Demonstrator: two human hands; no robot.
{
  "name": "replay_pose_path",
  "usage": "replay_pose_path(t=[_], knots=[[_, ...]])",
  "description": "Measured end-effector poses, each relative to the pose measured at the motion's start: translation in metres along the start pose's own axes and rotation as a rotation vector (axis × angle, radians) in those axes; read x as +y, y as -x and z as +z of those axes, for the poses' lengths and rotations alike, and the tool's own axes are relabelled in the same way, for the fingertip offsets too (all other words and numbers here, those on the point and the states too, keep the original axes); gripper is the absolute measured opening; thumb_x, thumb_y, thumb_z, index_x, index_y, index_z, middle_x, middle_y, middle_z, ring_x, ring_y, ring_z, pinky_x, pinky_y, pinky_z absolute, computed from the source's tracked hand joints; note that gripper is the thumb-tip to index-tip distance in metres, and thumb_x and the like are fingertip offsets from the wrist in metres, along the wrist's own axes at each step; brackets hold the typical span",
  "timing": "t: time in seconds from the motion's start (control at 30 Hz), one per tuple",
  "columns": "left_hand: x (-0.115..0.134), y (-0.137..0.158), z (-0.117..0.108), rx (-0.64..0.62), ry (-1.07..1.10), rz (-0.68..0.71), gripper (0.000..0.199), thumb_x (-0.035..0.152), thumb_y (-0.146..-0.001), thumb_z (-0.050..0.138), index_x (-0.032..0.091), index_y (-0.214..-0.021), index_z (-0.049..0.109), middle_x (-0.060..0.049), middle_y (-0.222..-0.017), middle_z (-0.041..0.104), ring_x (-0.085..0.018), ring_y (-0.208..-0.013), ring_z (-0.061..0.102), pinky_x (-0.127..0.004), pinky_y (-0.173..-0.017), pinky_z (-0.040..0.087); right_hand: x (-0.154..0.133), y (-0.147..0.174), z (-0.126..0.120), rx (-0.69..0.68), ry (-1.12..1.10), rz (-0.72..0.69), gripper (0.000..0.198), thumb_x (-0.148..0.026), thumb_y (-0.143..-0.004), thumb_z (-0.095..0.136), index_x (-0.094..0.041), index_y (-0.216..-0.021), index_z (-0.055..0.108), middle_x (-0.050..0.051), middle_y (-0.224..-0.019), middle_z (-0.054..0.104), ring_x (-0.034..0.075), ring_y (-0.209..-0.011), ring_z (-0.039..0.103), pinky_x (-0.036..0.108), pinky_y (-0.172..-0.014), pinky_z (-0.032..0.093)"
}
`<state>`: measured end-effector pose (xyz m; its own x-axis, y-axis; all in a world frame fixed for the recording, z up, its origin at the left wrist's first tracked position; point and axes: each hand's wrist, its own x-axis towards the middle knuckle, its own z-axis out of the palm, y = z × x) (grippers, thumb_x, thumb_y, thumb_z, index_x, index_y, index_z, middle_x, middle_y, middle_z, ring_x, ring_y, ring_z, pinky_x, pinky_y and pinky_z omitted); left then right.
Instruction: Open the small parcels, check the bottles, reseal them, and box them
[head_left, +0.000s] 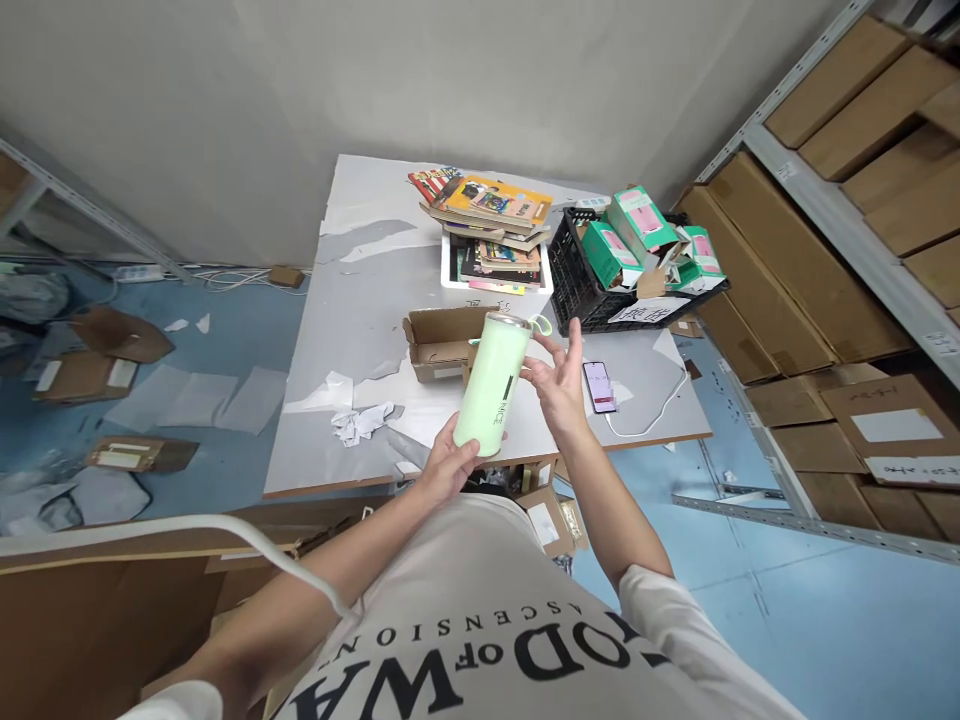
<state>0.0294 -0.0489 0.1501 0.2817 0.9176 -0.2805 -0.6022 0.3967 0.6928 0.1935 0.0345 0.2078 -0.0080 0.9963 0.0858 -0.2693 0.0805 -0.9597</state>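
Observation:
A pale green drink bottle [493, 385] with dark lettering on its side is tilted above the table's front part. My left hand [454, 460] is closed around its lower end, thumb across the front. A light green strap loop [541, 325] sticks out at the silver-rimmed top. Just right of the bottle, my right hand [559, 385] has its fingers spread; whether the fingertips touch the bottle I cannot tell. Behind the bottle lies an open cardboard box [439, 345], partly hidden by it.
On the white table [360, 290] stand a white bin [457, 297] piled with books [495, 205] and a black crate [577, 285] of green boxes [637, 225]. A phone [599, 387] with a cable lies at right, crumpled paper [362, 423] at left. Shelves of cartons [780, 270] flank the right.

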Motion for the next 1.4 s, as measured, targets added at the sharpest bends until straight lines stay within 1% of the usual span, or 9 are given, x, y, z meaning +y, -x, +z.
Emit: replay_pose_path(t=[0.1, 0.2, 0.33, 0.5, 0.83, 1.0, 1.17, 1.3, 1.4], knots=[[0.006, 0.000, 0.002, -0.108, 0.085, -0.090, 0.067, 0.047, -0.067, 0.078, 0.016, -0.120, 0.051, -0.015, -0.116, 0.064, -0.030, -0.098, 0.066, -0.043, -0.088, 0.050, -0.004, -0.004, 0.001, -0.111, -0.140, 0.068, 0.088, -0.053, -0.069, 0.074, -0.043, -0.142, 0.025, 0.005, -0.132, 0.051, 0.020, -0.101, 0.062, 0.037, -0.082, 0.052], [0.003, -0.002, 0.000, -0.125, 0.105, -0.158, 0.065, 0.047, -0.067, 0.077, 0.014, -0.119, 0.054, -0.016, -0.111, 0.067, -0.031, -0.098, 0.066, -0.045, -0.089, 0.050, -0.001, -0.009, -0.001, -0.153, -0.184, 0.177, 0.075, -0.051, -0.072, 0.072, -0.040, -0.137, 0.036, 0.002, -0.119, 0.061, 0.020, -0.096, 0.063, 0.034, -0.075, 0.053], [-0.005, -0.004, -0.002, -0.061, 0.069, -0.184, 0.063, 0.042, -0.065, 0.080, 0.013, -0.117, 0.057, -0.017, -0.117, 0.065, -0.032, -0.107, 0.063, -0.047, -0.094, 0.048, 0.013, -0.012, -0.007, -0.080, -0.161, 0.265, 0.067, -0.045, -0.072, 0.073, -0.037, -0.131, 0.043, -0.002, -0.103, 0.067, 0.018, -0.086, 0.064, 0.030, -0.070, 0.053], [-0.009, -0.006, 0.002, 0.054, -0.045, -0.138, 0.070, 0.035, -0.056, 0.086, 0.016, -0.117, 0.058, -0.012, -0.117, 0.065, -0.029, -0.110, 0.060, -0.041, -0.095, 0.048, 0.026, -0.011, -0.011, -0.042, -0.149, 0.305, 0.066, -0.041, -0.069, 0.075, -0.037, -0.129, 0.046, -0.003, -0.098, 0.068, 0.016, -0.084, 0.064, 0.028, -0.069, 0.053], [-0.025, -0.010, -0.004, 0.136, -0.137, -0.037, 0.074, 0.028, -0.049, 0.088, 0.021, -0.109, 0.045, -0.005, -0.106, 0.063, -0.018, -0.091, 0.063, -0.030, -0.082, 0.050, 0.027, -0.010, -0.014, -0.023, -0.111, 0.301, 0.068, -0.043, -0.068, 0.076, -0.036, -0.129, 0.046, -0.001, -0.105, 0.066, 0.017, -0.086, 0.063, 0.029, -0.069, 0.053], [-0.026, -0.007, -0.004, 0.193, -0.114, -0.014, 0.060, 0.027, -0.055, 0.085, 0.021, -0.103, 0.050, -0.004, -0.107, 0.062, -0.015, -0.087, 0.063, -0.028, -0.080, 0.050, 0.028, -0.009, -0.017, -0.016, -0.075, 0.246, 0.069, -0.047, -0.067, 0.075, -0.036, -0.129, 0.046, 0.002, -0.117, 0.062, 0.020, -0.095, 0.062, 0.031, -0.075, 0.052], [-0.017, -0.002, -0.003, 0.037, 0.100, -0.146, 0.053, 0.040, -0.066, 0.074, 0.018, -0.112, 0.056, -0.010, -0.111, 0.065, -0.025, -0.096, 0.064, -0.039, -0.083, 0.052, 0.020, -0.009, -0.021, -0.072, -0.178, 0.186, 0.067, -0.063, -0.063, 0.071, -0.034, -0.120, 0.050, 0.002, -0.120, 0.060, 0.023, -0.099, 0.060, 0.035, -0.077, 0.051], [-0.017, 0.001, -0.003, 0.005, 0.178, -0.248, 0.055, 0.044, -0.073, 0.065, 0.017, -0.120, 0.054, -0.012, -0.111, 0.067, -0.028, -0.099, 0.065, -0.043, -0.086, 0.051, 0.017, -0.008, -0.019, -0.097, -0.157, 0.259, 0.060, -0.053, -0.066, 0.074, -0.036, -0.115, 0.046, 0.000, -0.111, 0.064, 0.021, -0.092, 0.062, 0.034, -0.072, 0.052], [-0.019, 0.002, -0.003, 0.029, 0.159, -0.250, 0.054, 0.043, -0.075, 0.066, 0.018, -0.120, 0.052, -0.012, -0.114, 0.065, -0.027, -0.102, 0.064, -0.042, -0.086, 0.052, 0.020, -0.007, -0.016, -0.060, -0.111, 0.278, 0.057, -0.047, -0.067, 0.076, -0.034, -0.113, 0.045, -0.001, -0.106, 0.065, 0.018, -0.086, 0.063, 0.031, -0.069, 0.052]])
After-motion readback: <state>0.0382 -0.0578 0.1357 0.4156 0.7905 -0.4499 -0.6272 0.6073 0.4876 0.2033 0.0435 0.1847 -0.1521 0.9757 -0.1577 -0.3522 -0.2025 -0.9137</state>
